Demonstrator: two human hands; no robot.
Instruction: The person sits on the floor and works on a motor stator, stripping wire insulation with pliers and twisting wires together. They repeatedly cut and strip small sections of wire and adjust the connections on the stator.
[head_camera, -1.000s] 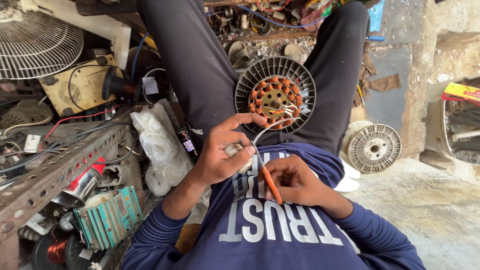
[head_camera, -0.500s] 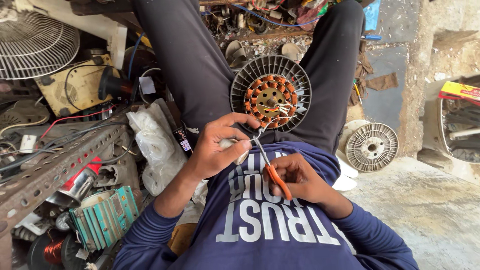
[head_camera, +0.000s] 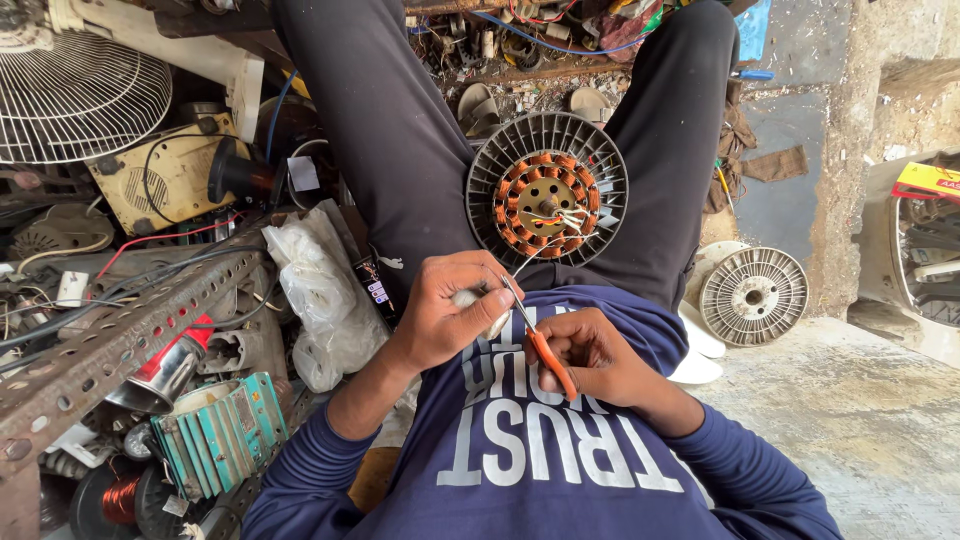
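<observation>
Fan stator (head_camera: 547, 190), resting on the person's lap between dark trouser legs: round grey finned housing ringing copper-wound coils about a brass-coloured hub. Thin pale lead wires (head_camera: 540, 245) run from it to the left hand (head_camera: 450, 312), pinched closed on their ends. Right hand (head_camera: 590, 352) grips orange-handled scissors (head_camera: 535, 335), metal blades at the wires.

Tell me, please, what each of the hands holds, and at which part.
The right hand holds scissors by the orange handles. The left hand pinches thin white wires near their loose ends.
</observation>
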